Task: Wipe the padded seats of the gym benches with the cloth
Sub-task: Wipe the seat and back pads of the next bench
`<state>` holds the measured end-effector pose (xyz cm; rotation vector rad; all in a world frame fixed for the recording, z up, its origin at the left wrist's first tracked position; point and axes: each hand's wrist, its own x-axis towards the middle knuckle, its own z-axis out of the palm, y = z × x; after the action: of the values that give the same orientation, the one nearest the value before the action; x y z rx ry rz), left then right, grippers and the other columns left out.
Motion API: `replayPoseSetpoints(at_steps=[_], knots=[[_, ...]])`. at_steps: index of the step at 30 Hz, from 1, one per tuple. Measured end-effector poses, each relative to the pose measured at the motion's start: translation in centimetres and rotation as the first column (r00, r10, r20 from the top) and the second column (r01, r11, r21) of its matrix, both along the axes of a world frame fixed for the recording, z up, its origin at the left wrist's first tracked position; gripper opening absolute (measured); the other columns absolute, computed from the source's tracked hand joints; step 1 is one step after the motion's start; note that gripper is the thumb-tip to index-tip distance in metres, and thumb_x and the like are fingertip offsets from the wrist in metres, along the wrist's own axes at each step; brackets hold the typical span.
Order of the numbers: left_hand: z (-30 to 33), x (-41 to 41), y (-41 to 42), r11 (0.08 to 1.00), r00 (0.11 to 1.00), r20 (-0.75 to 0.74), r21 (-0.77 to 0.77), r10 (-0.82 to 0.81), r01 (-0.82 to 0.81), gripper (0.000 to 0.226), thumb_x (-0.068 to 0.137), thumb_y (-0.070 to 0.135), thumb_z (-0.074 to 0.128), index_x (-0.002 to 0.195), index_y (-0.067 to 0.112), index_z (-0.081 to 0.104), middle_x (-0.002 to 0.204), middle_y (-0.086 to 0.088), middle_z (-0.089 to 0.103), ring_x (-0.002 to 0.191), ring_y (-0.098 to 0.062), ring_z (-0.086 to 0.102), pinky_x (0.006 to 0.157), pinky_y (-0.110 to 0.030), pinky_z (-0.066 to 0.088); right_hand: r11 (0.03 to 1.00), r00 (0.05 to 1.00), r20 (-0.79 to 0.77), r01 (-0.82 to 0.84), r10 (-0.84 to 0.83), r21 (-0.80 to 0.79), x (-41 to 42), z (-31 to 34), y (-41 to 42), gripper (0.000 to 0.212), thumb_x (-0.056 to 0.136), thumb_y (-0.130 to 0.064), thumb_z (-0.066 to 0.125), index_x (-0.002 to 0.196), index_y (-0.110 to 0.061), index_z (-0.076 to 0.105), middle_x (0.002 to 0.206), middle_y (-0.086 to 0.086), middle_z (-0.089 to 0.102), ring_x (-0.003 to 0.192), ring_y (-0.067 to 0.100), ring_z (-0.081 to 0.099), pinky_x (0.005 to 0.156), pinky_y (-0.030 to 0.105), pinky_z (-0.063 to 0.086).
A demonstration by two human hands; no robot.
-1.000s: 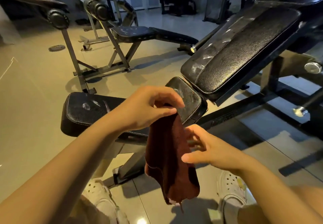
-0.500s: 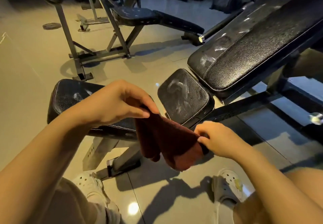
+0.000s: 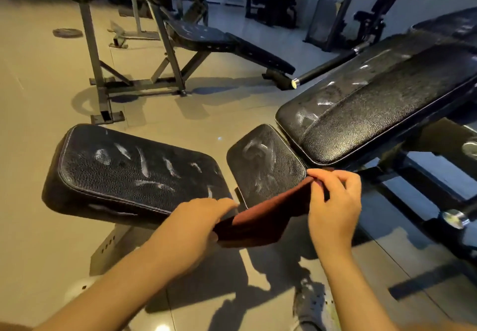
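A dark red cloth (image 3: 263, 214) is stretched between my two hands just in front of the small black seat pad (image 3: 265, 165). My left hand (image 3: 198, 224) grips its lower left end. My right hand (image 3: 335, 201) pinches its upper right corner beside the pad's near right edge. A wide black padded seat (image 3: 134, 173) with pale smears lies to the left. The long inclined back pad (image 3: 374, 103), also smeared, rises to the right.
Another black bench on a grey steel frame (image 3: 227, 44) stands behind on the tiled floor. A weight plate (image 3: 67, 32) lies far left. Steel frame bars and knobs (image 3: 454, 218) sit at the right. My shoe (image 3: 312, 305) is below.
The cloth hung from my left hand, then my right hand took its other end. Both hands have spread it out and raised it toward the small seat pad; the view has moved closer.
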<state>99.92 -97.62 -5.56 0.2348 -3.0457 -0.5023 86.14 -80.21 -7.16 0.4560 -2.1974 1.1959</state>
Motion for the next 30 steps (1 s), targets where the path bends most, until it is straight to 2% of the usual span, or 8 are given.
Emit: replayPoseSetpoints(at_steps=[2, 5, 7, 10, 14, 19, 25, 30], knots=[[-0.8, -0.4, 0.1, 1.0, 0.997, -0.071, -0.027, 0.008, -0.01, 0.053, 0.088, 0.017, 0.06, 0.131, 0.042, 0.039, 0.118, 0.011, 0.057, 0.112, -0.016, 0.055, 0.089, -0.036, 0.046, 0.998, 0.992, -0.112, -0.06, 0.062, 0.027, -2.2, 0.3, -2.9, 0.022, 0.083, 0.005, 0.06, 0.097, -0.004, 0.074, 0.094, 0.012, 0.055, 0.083, 0.004, 0.043, 0.083, 0.008, 0.036], [-1.8, -0.8, -0.9, 0.989, 0.978, -0.209, -0.148, -0.003, -0.029, 0.093, 0.06, 0.011, 0.083, 0.138, 0.035, 0.039, 0.103, 0.009, 0.055, 0.078, -0.017, 0.061, 0.054, -0.032, 0.052, 0.947, 0.984, -0.118, -0.09, 0.132, 0.308, -6.0, -1.1, -6.7, 0.03, 0.077, 0.005, 0.062, 0.105, 0.0, 0.071, 0.096, 0.016, 0.065, 0.09, 0.026, 0.061, 0.079, 0.029, 0.045], [-2.6, -1.4, -1.3, 0.971, 0.958, -0.285, -0.238, -0.046, -0.024, 0.113, 0.037, 0.005, 0.089, 0.14, 0.022, 0.043, 0.111, -0.002, 0.056, 0.068, -0.021, 0.061, 0.044, -0.032, 0.049, 0.778, 0.98, -0.138, -0.023, 0.14, 0.628, -7.1, -3.9, -7.2, 0.044, 0.081, 0.0, 0.065, 0.124, 0.001, 0.062, 0.109, 0.018, 0.066, 0.109, 0.039, 0.061, 0.098, 0.046, 0.043], [-3.6, -1.9, -1.8, 0.912, 0.916, -0.364, -0.409, -0.168, 0.005, 0.095, 0.05, 0.025, 0.091, 0.134, 0.017, 0.047, 0.119, -0.01, 0.057, 0.087, -0.028, 0.06, 0.068, -0.037, 0.049, 0.586, 0.99, -0.099, 0.022, 0.1, 0.81, -5.7, -6.4, -5.9, 0.063, 0.092, -0.036, 0.042, 0.142, 0.002, 0.045, 0.143, 0.021, 0.049, 0.136, 0.038, 0.042, 0.119, 0.05, 0.01], [-3.5, -0.9, -4.5, 0.847, 0.92, -0.364, -0.527, -0.148, -0.072, 0.046, 0.086, 0.038, 0.052, 0.125, 0.015, 0.06, 0.12, -0.013, 0.064, 0.109, -0.033, 0.058, 0.093, -0.045, 0.038, 0.557, 0.998, -0.061, 0.04, 0.019, 0.829, -4.3, -6.5, -5.4, 0.073, 0.091, -0.046, 0.037, 0.146, 0.002, 0.039, 0.152, 0.023, 0.036, 0.142, 0.036, 0.032, 0.119, 0.05, 0.01], [-3.2, 0.2, -6.0, 0.815, 0.896, -0.44, -0.541, -0.063, -0.208, 0.04, 0.092, 0.036, 0.05, 0.114, 0.009, 0.069, 0.118, -0.016, 0.066, 0.116, -0.035, 0.058, 0.101, -0.057, 0.039, 0.467, 0.998, -0.06, 0.045, 0.017, 0.883, -6.7, -5.4, -7.6, 0.08, 0.089, -0.049, 0.059, 0.146, 0.003, 0.038, 0.152, 0.025, 0.035, 0.142, 0.039, 0.031, 0.118, 0.052, 0.011], [-4.4, -0.7, -6.0, 0.786, 0.895, -0.437, -0.582, -0.086, -0.209, 0.042, 0.092, 0.041, 0.053, 0.119, 0.011, 0.068, 0.122, -0.014, 0.066, 0.121, -0.032, 0.054, 0.104, -0.053, 0.035, 0.183, 0.997, 0.011, -0.026, 0.08, 0.983, -12.5, -2.6, -13.5, 0.087, 0.095, -0.065, 0.021, 0.155, -0.006, -0.001, 0.163, 0.016, -0.002, 0.151, 0.031, -0.005, 0.121, 0.05, -0.003], [-4.7, -0.6, -6.0, 0.767, 0.875, -0.467, -0.605, -0.125, -0.213, 0.036, 0.094, 0.038, 0.055, 0.114, 0.011, 0.069, 0.119, -0.012, 0.067, 0.119, -0.03, 0.055, 0.103, -0.05, 0.037, 0.168, 0.991, 0.042, -0.064, 0.129, 0.984, -9.8, -4.3, -13.1, 0.078, 0.1, -0.057, 0.015, 0.154, -0.005, -0.004, 0.163, 0.018, -0.005, 0.15, 0.031, -0.007, 0.119, 0.048, -0.011]])
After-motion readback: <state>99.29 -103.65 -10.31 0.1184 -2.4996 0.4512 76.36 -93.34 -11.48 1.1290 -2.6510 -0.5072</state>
